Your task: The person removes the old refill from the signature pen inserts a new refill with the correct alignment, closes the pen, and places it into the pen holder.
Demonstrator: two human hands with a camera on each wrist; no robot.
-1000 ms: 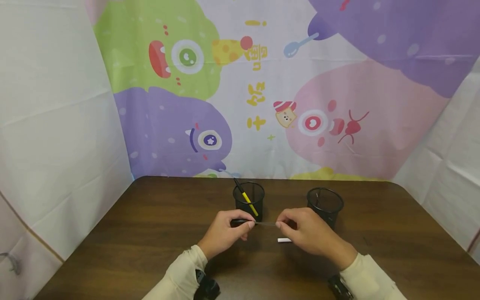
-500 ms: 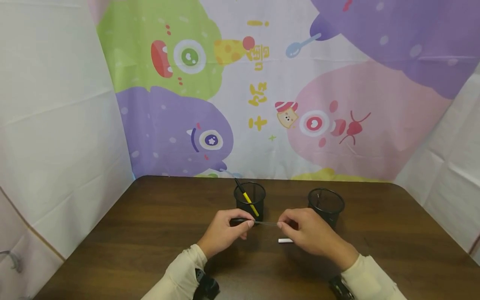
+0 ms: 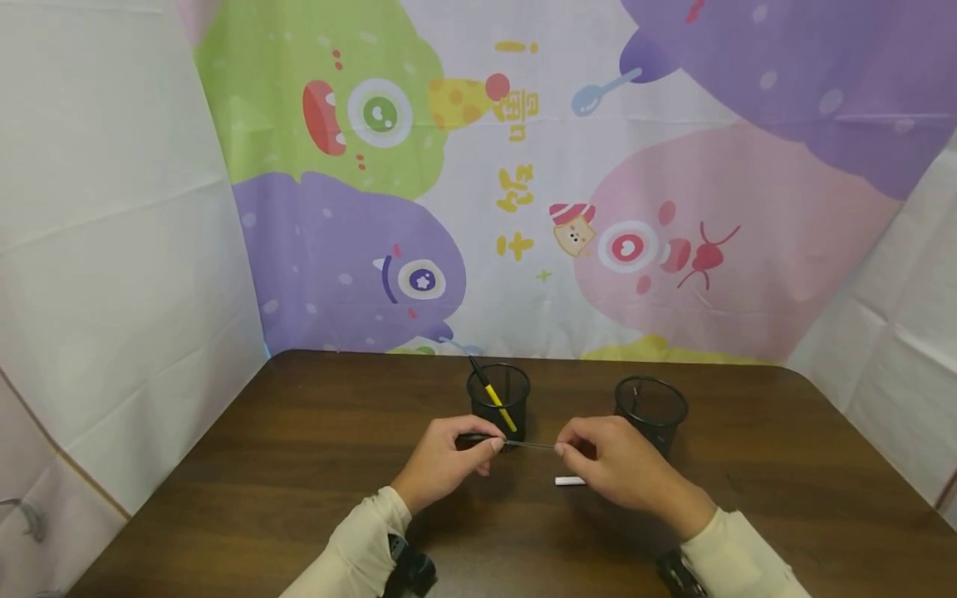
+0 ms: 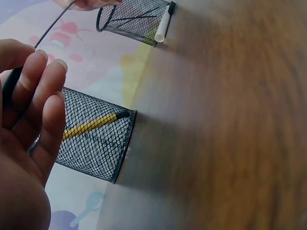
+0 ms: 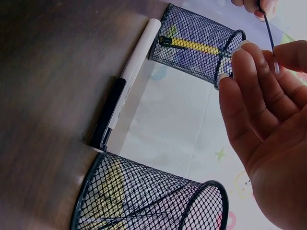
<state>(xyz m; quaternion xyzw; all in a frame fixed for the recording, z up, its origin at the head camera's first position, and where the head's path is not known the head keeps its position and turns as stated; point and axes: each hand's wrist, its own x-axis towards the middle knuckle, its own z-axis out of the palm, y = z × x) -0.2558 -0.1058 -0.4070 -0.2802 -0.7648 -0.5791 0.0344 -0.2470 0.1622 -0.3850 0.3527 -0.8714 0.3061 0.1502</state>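
Observation:
My left hand point(image 3: 447, 461) holds the black handle of a thin screwdriver point(image 3: 531, 445), which lies level in the air above the table. At its other end, my right hand point(image 3: 624, 461) pinches the slim metal shaft near the tip between thumb and fingers. The silvery tip point(image 5: 277, 68) shows beside the thumb in the right wrist view. A white marker point(image 5: 136, 55) with a black cap lies on the table, partly hidden below my right hand in the head view. Behind my left hand stands a black mesh pen holder point(image 3: 498, 403) with a yellow-and-black pen point(image 3: 489, 390) leaning in it.
Behind my right hand stands a second mesh pen holder point(image 3: 650, 407), with thin dark items inside. Both holders are on the brown wooden table point(image 3: 299, 465). A cartoon-printed cloth point(image 3: 516, 316) hangs at the back edge, and white cloth walls point(image 3: 127, 208) enclose the sides.

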